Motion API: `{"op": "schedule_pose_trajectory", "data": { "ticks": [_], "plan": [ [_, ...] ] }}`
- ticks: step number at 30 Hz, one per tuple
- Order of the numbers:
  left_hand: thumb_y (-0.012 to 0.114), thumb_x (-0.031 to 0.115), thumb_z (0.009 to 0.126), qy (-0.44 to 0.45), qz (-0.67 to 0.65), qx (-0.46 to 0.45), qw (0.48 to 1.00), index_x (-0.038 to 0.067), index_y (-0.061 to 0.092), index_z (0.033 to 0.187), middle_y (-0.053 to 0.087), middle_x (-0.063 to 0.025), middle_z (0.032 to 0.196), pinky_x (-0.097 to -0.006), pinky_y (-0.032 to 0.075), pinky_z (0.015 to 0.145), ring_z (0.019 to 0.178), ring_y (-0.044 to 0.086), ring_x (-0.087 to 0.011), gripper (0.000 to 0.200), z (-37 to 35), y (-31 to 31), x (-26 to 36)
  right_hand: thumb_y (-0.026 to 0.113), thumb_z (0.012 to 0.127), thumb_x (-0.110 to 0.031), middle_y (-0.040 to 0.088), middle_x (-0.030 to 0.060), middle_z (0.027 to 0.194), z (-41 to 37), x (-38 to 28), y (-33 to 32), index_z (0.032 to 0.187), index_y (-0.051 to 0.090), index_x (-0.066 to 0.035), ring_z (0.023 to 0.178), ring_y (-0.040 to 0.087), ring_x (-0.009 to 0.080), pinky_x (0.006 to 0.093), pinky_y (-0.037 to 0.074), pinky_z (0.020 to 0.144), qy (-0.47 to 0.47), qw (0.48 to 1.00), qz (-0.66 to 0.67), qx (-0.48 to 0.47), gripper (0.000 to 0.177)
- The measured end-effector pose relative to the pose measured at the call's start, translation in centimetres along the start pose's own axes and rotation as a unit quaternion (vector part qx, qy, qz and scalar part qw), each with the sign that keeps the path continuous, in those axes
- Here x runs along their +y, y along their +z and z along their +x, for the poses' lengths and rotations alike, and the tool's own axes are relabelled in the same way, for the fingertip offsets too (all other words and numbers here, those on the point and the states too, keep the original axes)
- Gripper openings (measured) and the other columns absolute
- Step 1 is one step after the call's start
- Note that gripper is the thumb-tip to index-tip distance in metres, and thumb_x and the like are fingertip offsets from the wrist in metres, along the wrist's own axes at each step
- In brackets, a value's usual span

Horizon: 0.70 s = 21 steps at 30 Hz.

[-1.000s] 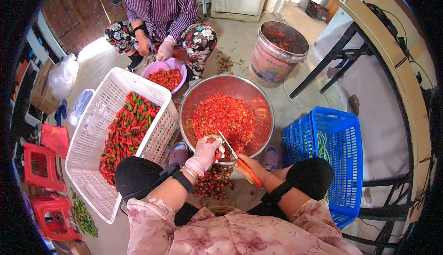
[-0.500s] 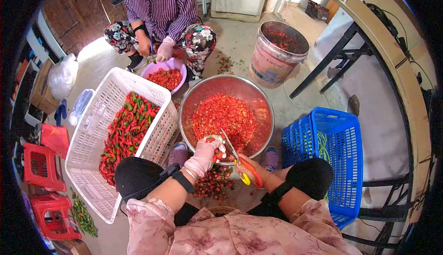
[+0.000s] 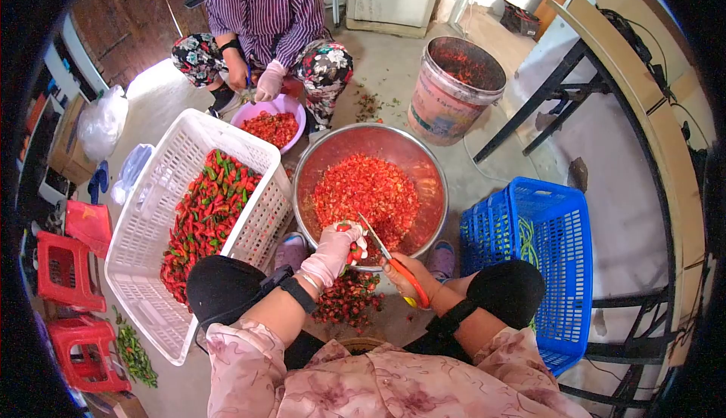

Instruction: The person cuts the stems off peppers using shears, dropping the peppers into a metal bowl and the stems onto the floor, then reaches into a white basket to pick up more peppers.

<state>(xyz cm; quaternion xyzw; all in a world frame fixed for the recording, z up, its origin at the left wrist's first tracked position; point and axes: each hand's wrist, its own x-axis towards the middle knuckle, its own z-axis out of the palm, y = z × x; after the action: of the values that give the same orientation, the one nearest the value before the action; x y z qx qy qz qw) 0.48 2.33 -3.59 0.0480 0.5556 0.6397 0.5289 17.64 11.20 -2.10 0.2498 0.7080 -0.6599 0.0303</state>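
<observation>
My left hand (image 3: 335, 250), in a pale glove, grips a bunch of red chillies (image 3: 353, 251) over the near rim of a big steel bowl (image 3: 435, 176) that holds chopped red chilli. My right hand (image 3: 399, 271) holds orange-handled scissors (image 3: 389, 258), the blades shut and pointing up toward the chillies. A pile of cut chilli stems (image 3: 348, 299) lies on the floor between my knees.
A white crate (image 3: 144, 221) of red and green chillies stands at the left, a blue basket (image 3: 560, 267) at the right, a pink bucket (image 3: 450, 93) beyond the bowl. Another person (image 3: 265, 17) sits across over a purple bowl (image 3: 274, 125). Red stools (image 3: 72, 308) stand far left.
The scissors opened half a second ago and have closed again at the chillies. My left hand stays in place at the bowl's rim.
</observation>
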Motion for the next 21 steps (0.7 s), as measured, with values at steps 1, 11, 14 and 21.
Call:
{"op": "schedule_pose_trajectory", "data": {
  "ticks": [1,11,14,21],
  "plan": [
    [0.053,0.012,0.083,-0.002,-0.006,0.005,1.000,0.004,0.055,0.077,0.056,-0.0066,0.060,-0.0276,0.041,0.038,0.045,0.053,-0.0172,0.011,0.0,0.0,0.0,0.050,0.087,-0.036,0.048,0.0004,0.077,-0.1,-0.2,0.0,0.097,0.049,-0.006,0.069,0.045,0.0095,0.0259,0.041,0.060,0.023,1.000,0.020,0.005,0.031],
    [0.045,0.017,0.085,-0.068,-0.131,-0.159,0.976,0.004,0.051,0.086,0.053,-0.0065,0.062,-0.0262,0.035,0.034,0.051,0.054,-0.0206,0.014,0.3,-1.3,0.0,0.053,0.084,-0.022,0.043,-0.0014,0.078,0.4,1.7,-0.9,0.119,0.040,-0.005,0.064,0.042,0.0063,0.0206,0.040,0.060,-0.077,0.995,0.043,-0.047,0.041],
    [0.044,0.019,0.086,-0.099,-0.163,-0.183,0.964,0.005,0.050,0.085,0.052,-0.0057,0.062,-0.0256,0.035,0.033,0.051,0.053,-0.0200,0.015,0.4,-1.6,0.1,0.057,0.082,-0.021,0.046,0.0006,0.080,1.1,2.2,-0.9,0.119,0.041,-0.003,0.067,0.044,0.0074,0.0212,0.041,0.062,-0.087,0.996,-0.007,-0.031,0.043],
    [0.045,0.018,0.085,-0.130,-0.200,-0.183,0.954,0.005,0.049,0.086,0.051,-0.0053,0.062,-0.0252,0.034,0.033,0.052,0.052,-0.0193,0.014,0.7,-1.7,0.6,0.062,0.079,-0.030,0.057,0.0044,0.074,0.2,1.4,-1.2,0.107,0.050,-0.004,0.068,0.052,0.0134,0.0274,0.044,0.062,-0.099,0.975,-0.190,0.068,0.040]
  ]
}}
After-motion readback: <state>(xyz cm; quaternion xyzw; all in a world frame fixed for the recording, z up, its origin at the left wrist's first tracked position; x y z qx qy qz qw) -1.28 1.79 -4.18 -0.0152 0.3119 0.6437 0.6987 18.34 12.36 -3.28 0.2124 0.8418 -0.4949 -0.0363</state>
